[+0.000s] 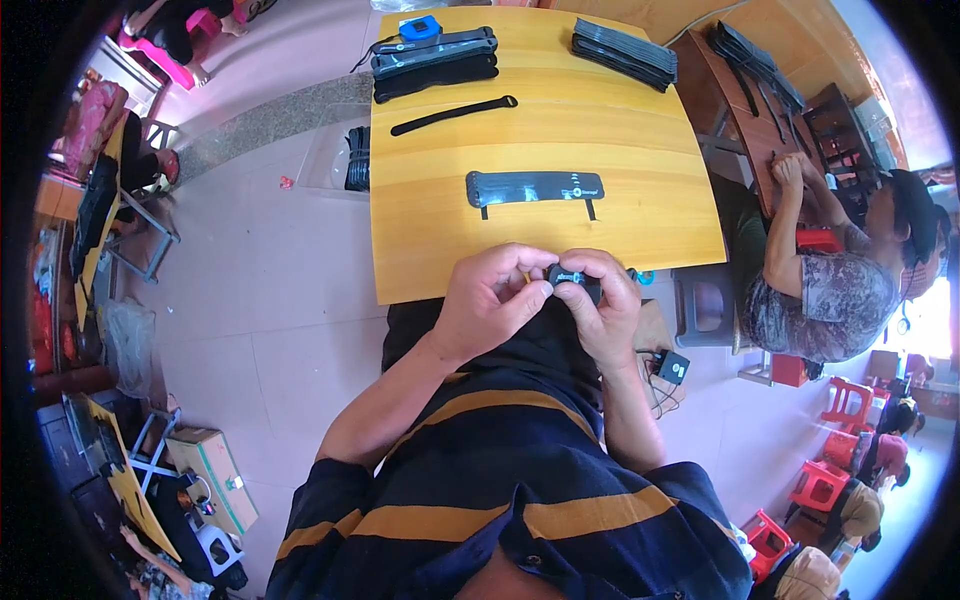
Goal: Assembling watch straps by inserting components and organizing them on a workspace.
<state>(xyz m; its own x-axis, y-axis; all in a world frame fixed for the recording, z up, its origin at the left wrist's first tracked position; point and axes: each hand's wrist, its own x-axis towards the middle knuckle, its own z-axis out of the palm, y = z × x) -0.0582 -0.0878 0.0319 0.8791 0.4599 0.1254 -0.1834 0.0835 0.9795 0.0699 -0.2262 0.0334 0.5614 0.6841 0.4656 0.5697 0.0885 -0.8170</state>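
Note:
Above my lap, at the table's near edge, my left hand (490, 300) and my right hand (605, 305) meet around a black strap (568, 277) with pale print on it. Thumbs and fingers of both hands pinch it; the fingers hide much of its length. Just beyond lies a flat bundle of black straps (530, 188), two narrow dark strips poking out from beneath it. Farther off, a single black strap (450, 117) with a looped end rests slantwise on the table. A teal ring-shaped thing (645, 277) shows beside my right hand, partly hidden.
The yellow wooden table (420, 230) holds stacked straps (435, 68) with a blue device (420, 28) on top, and another stack (625, 55) far right. At right, a person (830, 260) sits at a brown table. A grey stool (703, 305) and black adapter (670, 367) are nearby.

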